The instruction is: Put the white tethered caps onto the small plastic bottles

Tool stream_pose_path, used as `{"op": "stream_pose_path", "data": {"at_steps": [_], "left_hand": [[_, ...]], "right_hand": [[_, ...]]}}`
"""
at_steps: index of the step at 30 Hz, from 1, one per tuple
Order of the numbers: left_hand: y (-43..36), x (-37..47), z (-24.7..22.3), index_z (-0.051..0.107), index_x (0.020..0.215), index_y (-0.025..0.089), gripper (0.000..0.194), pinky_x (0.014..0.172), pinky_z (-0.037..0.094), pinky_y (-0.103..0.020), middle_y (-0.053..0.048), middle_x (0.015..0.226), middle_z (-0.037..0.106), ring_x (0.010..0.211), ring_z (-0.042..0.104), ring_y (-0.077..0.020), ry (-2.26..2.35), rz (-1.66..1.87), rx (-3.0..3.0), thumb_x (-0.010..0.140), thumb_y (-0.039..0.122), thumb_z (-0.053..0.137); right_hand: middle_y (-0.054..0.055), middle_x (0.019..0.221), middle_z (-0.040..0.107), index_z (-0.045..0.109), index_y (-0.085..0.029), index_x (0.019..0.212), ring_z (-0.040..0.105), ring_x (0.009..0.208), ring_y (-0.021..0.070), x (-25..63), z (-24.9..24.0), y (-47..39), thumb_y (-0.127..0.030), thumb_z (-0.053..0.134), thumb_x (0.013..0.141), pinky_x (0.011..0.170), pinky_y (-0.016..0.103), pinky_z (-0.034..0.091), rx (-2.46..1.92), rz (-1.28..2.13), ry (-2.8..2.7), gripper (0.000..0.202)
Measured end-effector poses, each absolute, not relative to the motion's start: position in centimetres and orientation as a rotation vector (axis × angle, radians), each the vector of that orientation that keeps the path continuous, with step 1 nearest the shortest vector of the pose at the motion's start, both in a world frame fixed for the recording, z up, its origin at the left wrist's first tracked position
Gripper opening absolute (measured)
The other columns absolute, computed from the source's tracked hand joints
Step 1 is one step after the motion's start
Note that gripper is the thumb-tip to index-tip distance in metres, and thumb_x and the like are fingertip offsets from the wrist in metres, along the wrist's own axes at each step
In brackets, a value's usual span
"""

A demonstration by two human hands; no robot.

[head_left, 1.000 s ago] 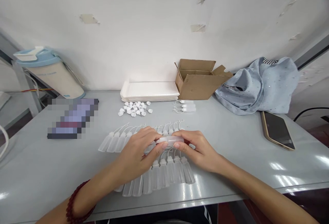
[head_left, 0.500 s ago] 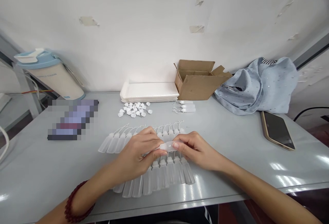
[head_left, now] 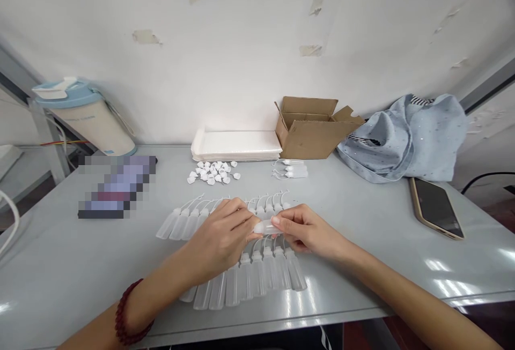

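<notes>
The slender, translucent plastic bottle (head_left: 269,226) is positioned sideways above the desk (head_left: 354,208), white end in the left hand (head_left: 225,232), opposite end pinched by the right hand (head_left: 309,230).

I hold one bottle (head_left: 267,226) in two hands (head_left: 225,229) (head_left: 308,230); one cardboard box (head_left: 309,138) has three small bottles (head_left: 296,169) before it, one bag (head_left: 406,141) rightward.

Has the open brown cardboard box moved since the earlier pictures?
No, the open brown cardboard box still shows beneath the nearest beige tape scrap on the white wall.

whitish bottles (head_left: 246,280), white caps (head_left: 218,168), speckled blue bag (head_left: 428,138).
</notes>
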State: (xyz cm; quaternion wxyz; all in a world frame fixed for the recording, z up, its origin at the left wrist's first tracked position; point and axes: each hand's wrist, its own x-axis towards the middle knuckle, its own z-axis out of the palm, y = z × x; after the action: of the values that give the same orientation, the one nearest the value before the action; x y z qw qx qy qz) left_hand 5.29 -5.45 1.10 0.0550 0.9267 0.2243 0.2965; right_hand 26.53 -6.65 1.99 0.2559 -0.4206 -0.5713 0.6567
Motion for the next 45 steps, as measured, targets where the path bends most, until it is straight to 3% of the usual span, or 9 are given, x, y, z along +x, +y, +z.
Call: {"op": "stream_pose_path", "data": {"at_steps": [6, 9, 13, 16, 24, 28, 31, 36, 45], "left_hand": [[-3.1, 3.8, 0.7, 0.059, 0.11, 0.013, 0.022, 0.08, 0.047, -0.037, -0.009, 0.099, 0.065, 0.095, 0.053, -0.022, 0.999, 0.853, 2.618, 0.093, 0.022, 0.048], [-1.4, 2.5, 0.4, 0.061, 0.11, 0.014, 0.027, 0.088, 0.046, -0.044, -0.011, 0.105, 0.064, 0.102, 0.053, -0.0254, 1.239, 0.813, 2.589, 0.094, 0.025, 0.042], [0.2, 1.5, -0.4, 0.064, 0.105, 0.015, 0.033, 0.095, 0.044, -0.048, -0.011, 0.11, 0.065, 0.107, 0.052, -0.0262, 1.29, 0.748, 2.651, 0.094, 0.02, 0.033], [0.8, 1.4, -1.1, 0.064, 0.105, 0.014, 0.034, 0.099, 0.041, -0.051, -0.011, 0.121, 0.062, 0.121, 0.044, -0.0295, 1.326, 0.673, 2.693, 0.093, 0.018, 0.033], [1.3, 1.1, -1.5, 0.064, 0.108, 0.014, 0.037, 0.101, 0.04, -0.052, -0.009, 0.13, 0.058, 0.131, 0.036, -0.0301, 1.364, 0.468, 2.688, 0.091, 0.016, 0.032], [1.4, 1.2, -1.5, 0.065, 0.11, 0.013, 0.038, 0.103, 0.039, -0.051, -0.008, 0.131, 0.058, 0.131, 0.036, -0.0302, 1.377, 0.453, 2.678, 0.091, 0.017, 0.032], [1.4, 1.1, -1.7, 0.065, 0.11, 0.014, 0.038, 0.103, 0.039, -0.051, -0.006, 0.132, 0.057, 0.131, 0.035, -0.0308, 1.373, 0.457, 2.661, 0.091, 0.017, 0.032], [1.5, 1.0, -1.8, 0.066, 0.108, 0.018, 0.037, 0.1, 0.041, -0.054, -0.005, 0.132, 0.057, 0.131, 0.036, -0.0308, 1.376, 0.492, 2.602, 0.091, 0.017, 0.033], [1.4, 1.0, -1.6, 0.066, 0.109, 0.016, 0.037, 0.101, 0.041, -0.053, -0.008, 0.128, 0.06, 0.128, 0.04, -0.032, 1.402, 0.553, 2.519, 0.09, 0.019, 0.033]], "right_hand": [[-0.007, 0.05, 0.038, 0.043, -0.017, 0.058, 0.035, 0.042, 0.0058, 27.7, 2.7, -5.7, -0.052, 0.052, 0.086, 0.045, 0.022, 0.026, -1.168, 1.56, -1.599, 0.046], [-0.005, 0.054, 0.042, 0.052, -0.017, 0.069, 0.039, 0.051, 0.0089, 29.4, 2.7, -4.3, -0.048, 0.048, 0.089, 0.052, 0.024, 0.031, -1.323, 1.17, -1.704, 0.037], [0.004, 0.077, 0.061, 0.064, -0.015, 0.084, 0.049, 0.066, 0.0147, 31.7, 1.5, -2.1, -0.043, 0.05, 0.087, 0.059, 0.026, 0.037, -1.528, 0.613, -1.789, 0.031], [0.008, 0.09, 0.065, 0.068, -0.014, 0.095, 0.053, 0.073, 0.0176, 32.9, 0.3, -0.7, -0.04, 0.052, 0.085, 0.063, 0.028, 0.04, -1.561, 0.44, -1.772, 0.031], [0.009, 0.089, 0.063, 0.069, -0.012, 0.108, 0.054, 0.073, 0.0188, 33.7, -1.7, 1.1, -0.037, 0.055, 0.082, 0.068, 0.032, 0.043, -1.548, 0.343, -1.643, 0.039], [0.011, 0.097, 0.065, 0.067, -0.013, 0.114, 0.056, 0.086, 0.0226, 34.0, -2.3, 2.0, -0.034, 0.05, 0.085, 0.075, 0.036, 0.044, -1.534, 0.319, -1.631, 0.04], [0.012, 0.108, 0.066, 0.067, -0.015, 0.113, 0.057, 0.096, 0.0243, 34.3, -2.7, 2.5, -0.029, 0.048, 0.085, 0.078, 0.037, 0.045, -1.525, 0.316, -1.616, 0.037], [0.011, 0.117, 0.065, 0.067, -0.018, 0.112, 0.062, 0.089, 0.0209, 34.5, -2.8, 2.5, -0.024, 0.047, 0.083, 0.073, 0.035, 0.049, -1.508, 0.354, -1.56, 0.036], [0.014, 0.106, 0.066, 0.066, -0.013, 0.099, 0.063, 0.086, 0.0225, 33.9, -1.0, 1.2, -0.03, 0.053, 0.08, 0.069, 0.034, 0.05, -1.512, 0.372, -1.487, 0.029]]}}
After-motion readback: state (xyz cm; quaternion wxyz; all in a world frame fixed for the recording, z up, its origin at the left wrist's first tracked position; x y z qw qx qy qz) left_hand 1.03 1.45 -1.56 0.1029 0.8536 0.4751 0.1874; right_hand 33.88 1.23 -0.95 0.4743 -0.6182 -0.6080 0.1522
